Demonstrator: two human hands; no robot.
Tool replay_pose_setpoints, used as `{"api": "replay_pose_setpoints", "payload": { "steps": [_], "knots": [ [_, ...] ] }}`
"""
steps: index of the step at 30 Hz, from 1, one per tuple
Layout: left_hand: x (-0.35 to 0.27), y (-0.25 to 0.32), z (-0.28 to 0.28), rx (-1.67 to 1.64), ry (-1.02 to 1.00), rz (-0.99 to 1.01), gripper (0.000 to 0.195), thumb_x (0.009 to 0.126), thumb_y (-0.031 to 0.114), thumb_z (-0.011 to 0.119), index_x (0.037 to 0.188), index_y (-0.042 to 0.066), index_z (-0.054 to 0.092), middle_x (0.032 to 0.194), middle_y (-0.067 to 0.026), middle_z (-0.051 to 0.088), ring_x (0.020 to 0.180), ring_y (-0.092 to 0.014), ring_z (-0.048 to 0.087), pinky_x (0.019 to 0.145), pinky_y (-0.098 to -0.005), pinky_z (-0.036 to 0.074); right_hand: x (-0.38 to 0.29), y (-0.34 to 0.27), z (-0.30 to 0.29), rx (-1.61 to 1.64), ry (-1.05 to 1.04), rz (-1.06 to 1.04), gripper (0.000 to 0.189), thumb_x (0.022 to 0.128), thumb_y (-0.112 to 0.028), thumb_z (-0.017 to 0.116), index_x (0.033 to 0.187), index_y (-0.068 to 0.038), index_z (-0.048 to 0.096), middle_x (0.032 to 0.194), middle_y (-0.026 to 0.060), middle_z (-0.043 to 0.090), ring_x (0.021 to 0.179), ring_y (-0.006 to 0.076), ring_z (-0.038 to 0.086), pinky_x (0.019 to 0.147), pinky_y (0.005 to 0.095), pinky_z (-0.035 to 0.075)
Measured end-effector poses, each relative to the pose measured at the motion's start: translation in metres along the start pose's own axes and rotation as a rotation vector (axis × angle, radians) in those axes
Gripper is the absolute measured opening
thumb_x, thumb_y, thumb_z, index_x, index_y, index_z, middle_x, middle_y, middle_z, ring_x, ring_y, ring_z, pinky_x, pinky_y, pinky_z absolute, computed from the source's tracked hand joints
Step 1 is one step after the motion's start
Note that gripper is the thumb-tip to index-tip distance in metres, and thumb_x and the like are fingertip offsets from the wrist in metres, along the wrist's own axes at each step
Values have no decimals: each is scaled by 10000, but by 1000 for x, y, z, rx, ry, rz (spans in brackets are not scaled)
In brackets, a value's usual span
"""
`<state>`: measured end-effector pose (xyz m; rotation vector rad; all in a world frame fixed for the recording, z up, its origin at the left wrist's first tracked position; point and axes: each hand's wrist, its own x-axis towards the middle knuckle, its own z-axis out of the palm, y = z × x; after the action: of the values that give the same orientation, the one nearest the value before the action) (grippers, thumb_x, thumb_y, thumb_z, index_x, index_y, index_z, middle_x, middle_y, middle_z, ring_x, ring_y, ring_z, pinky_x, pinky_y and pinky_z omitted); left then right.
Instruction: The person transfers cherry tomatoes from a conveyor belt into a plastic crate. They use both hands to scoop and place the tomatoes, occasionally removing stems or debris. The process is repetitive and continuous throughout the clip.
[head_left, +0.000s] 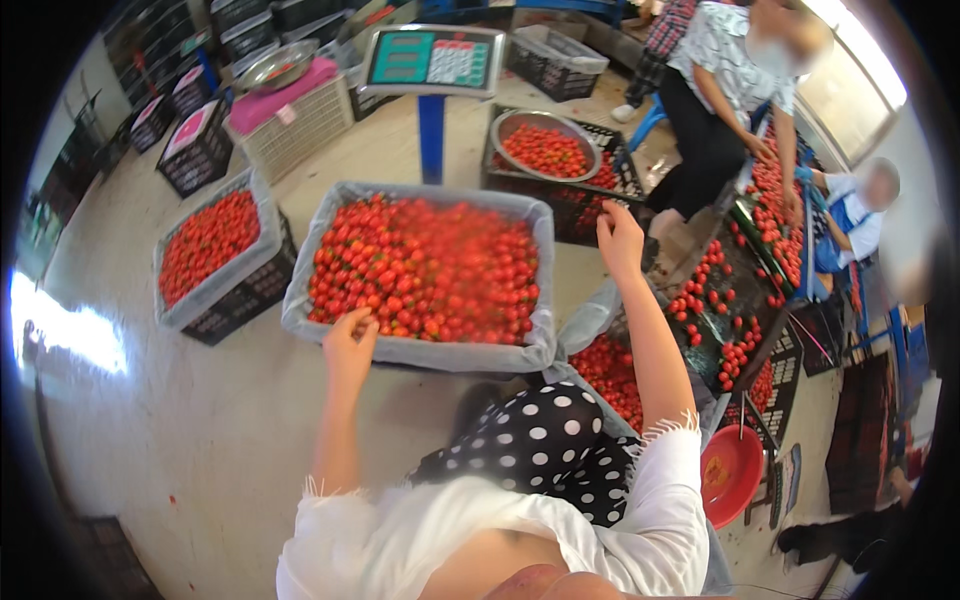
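A crate lined with translucent plastic (450, 358) stands before me, filled with small red cherry tomatoes (390, 281). My left hand (351, 345) is at its near left rim, fingers curled by the tomatoes; whether anything is between them I cannot tell. To the right of the crate, my right hand (621, 238) is raised with bent fingers, and no object shows in it. Beyond that hand, a metal bowl of tomatoes (546, 146) rests on a black crate (517, 184). Below my right forearm, a plastic-lined container (604, 300) holds more tomatoes.
A scale display (431, 60) stands on a blue post (431, 139) behind the crate. At left is another lined crate (236, 311) of tomatoes. Two people handle tomatoes along a sloping chute (686, 349) at right. A red basin (731, 480) stands below it.
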<state>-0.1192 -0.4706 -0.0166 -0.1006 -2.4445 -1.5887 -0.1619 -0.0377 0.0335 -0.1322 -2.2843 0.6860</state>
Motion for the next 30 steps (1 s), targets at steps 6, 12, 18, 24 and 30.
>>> {"api": "replay_pose_setpoints", "payload": {
  "steps": [6, 12, 18, 24, 30],
  "knots": [
    [4, -4, -17, 12, 47, -29, 230, 768, 33, 652, 990, -18, 625, 818, -83, 634, 694, -120, 576, 649, -250, 474, -46, -37, 25, 225, -302, 58, 179, 726, -43, 635, 904, -20, 642, 854, 123, 647, 742, 224, 640, 645, 323, 498],
    [10, -10, -16, -25, 57, -40, 231, 766, 30, 656, 991, -14, 628, 814, -75, 636, 691, -110, 572, 644, -241, 473, -44, -67, 63, 188, -494, -27, 213, 724, -67, 630, 936, -46, 647, 923, 139, 638, 819, 280, 624, 721, 344, 498],
    [18, -23, -18, -44, 70, -66, 240, 761, 30, 663, 996, -7, 628, 800, -68, 636, 686, -107, 573, 641, -237, 475, -57, -94, 109, 64, -557, -302, 263, 724, -64, 608, 980, -125, 620, 976, 111, 565, 891, 308, 575, 766, 397, 476],
    [23, -25, -36, 22, 85, -82, 240, 780, 46, 651, 1011, -17, 627, 836, -57, 649, 720, -90, 582, 681, -233, 485, -44, -85, 118, 527, -555, 296, 159, 749, -92, 569, 907, -95, 549, 793, 77, 556, 754, 229, 594, 613, 347, 473],
    [70, -43, -26, 82, 72, 96, 233, 767, 51, 647, 999, 28, 637, 850, -100, 652, 729, -175, 623, 673, -268, 489, -13, -106, 120, 972, -638, 838, 63, 793, -149, 592, 805, -95, 562, 676, -4, 538, 564, 100, 531, 462, 236, 393]
  ]
}}
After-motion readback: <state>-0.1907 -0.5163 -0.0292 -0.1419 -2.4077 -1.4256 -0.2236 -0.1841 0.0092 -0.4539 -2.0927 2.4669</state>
